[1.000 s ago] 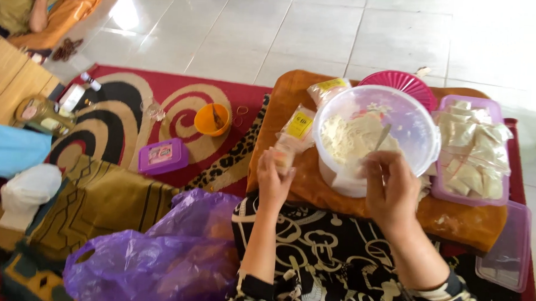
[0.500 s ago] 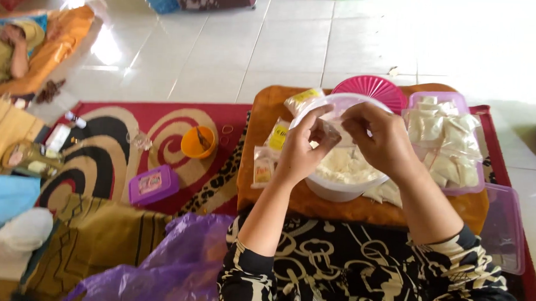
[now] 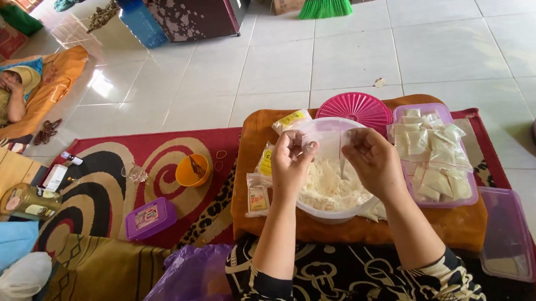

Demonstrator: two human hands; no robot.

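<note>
- Desk first: a low one under an orange-brown cloth, carrying everything you are working with, on the red patterned rug.
- Bowl of pale shredded filling sits at the middle of it, right under your hands, with a utensil handle standing in the heap.
- Purple tray to the right of the bowl is heaped with small filled packets; the pink lid lies behind the bowl.
- Clear lidded box at the far right edge looks empty, as far as you can tell.
- Your left hand and right hand each pinch an upper edge of the small clear plastic bag, held up over the bowl, each grip closed narrowly on the film.
- You appear to be at the stage of opening or closing the bag's mouth; a steady pull, level across the top, looks like what the next move needs.
</note>
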